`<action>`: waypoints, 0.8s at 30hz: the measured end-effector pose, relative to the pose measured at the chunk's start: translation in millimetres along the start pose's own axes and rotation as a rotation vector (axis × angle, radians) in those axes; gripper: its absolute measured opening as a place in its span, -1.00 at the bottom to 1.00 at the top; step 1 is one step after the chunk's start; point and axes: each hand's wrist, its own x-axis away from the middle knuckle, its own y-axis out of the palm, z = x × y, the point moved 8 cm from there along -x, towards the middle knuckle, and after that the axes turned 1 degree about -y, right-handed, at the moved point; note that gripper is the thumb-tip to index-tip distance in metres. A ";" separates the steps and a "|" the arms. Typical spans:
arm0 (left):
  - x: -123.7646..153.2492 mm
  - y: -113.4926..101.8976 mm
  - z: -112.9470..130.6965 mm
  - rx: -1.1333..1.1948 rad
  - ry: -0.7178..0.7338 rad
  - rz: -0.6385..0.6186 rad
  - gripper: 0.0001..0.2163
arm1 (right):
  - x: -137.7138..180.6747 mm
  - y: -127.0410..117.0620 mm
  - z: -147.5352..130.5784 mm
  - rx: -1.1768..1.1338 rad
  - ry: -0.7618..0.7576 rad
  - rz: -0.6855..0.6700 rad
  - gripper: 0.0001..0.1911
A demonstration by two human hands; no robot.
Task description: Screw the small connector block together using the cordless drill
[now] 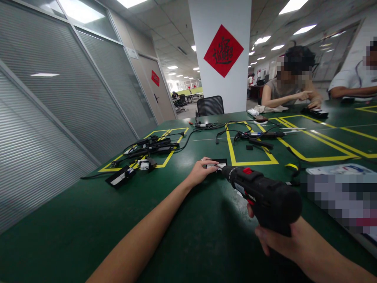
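black drill (265, 190) right of frame centre, right hand (290, 244) fingers clamped round it. black part (223, 161) just below centre, left hand (201, 173) fingers touching; can't tell if clamped.

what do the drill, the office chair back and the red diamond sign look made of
Drill: probably hard plastic, mostly matte black, judging by its dull, moulded-looking body.
Chair back: seemingly dark, dull mesh, as it looks slightly see-through.
Red sign: likely matte paper, being flat and thin-looking, though cloth is possible.
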 end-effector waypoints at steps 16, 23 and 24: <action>-0.3 0.7 0.1 0.007 0.015 -0.008 -0.74 | -7.5 7.1 12.2 -0.095 0.002 -0.001 -0.65; 0.4 0.8 -2.5 0.010 0.008 -0.006 -0.72 | -7.2 4.7 18.1 -0.044 0.017 0.018 -0.59; 0.5 0.8 -2.3 0.010 0.006 -0.006 -0.72 | -6.9 4.5 18.1 -0.045 0.019 0.015 -0.60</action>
